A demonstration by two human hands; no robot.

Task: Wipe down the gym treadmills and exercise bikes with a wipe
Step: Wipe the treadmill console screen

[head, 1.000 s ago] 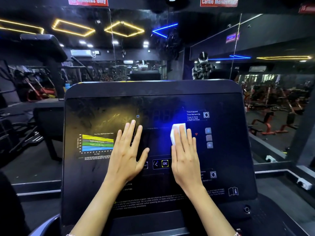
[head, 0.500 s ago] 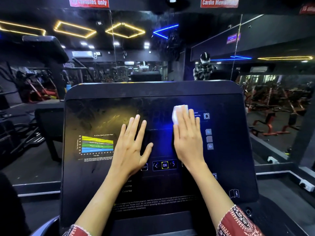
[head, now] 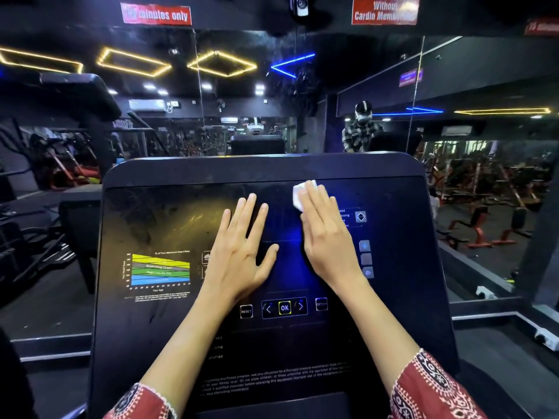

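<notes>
A black treadmill console (head: 157, 225) fills the middle of the view, with a coloured heart-rate chart at its left and lit buttons low in the centre. My right hand (head: 328, 237) lies flat with straight fingers near the top of the panel, pressing a folded white wipe (head: 299, 193) against it; only the wipe's upper left corner shows past my fingertips. My left hand (head: 242, 255) rests flat and spread on the panel just left of it, holding nothing.
A mirror wall (head: 453, 86) stands behind the console and reflects gym machines and a person in a checked shirt (head: 361, 131). Another treadmill console (head: 78, 92) rises at the left. Red benches (head: 484, 234) are on the right.
My right hand has slid the wipe up the panel from the middle to near its top edge. My left hand has moved up a little with it.
</notes>
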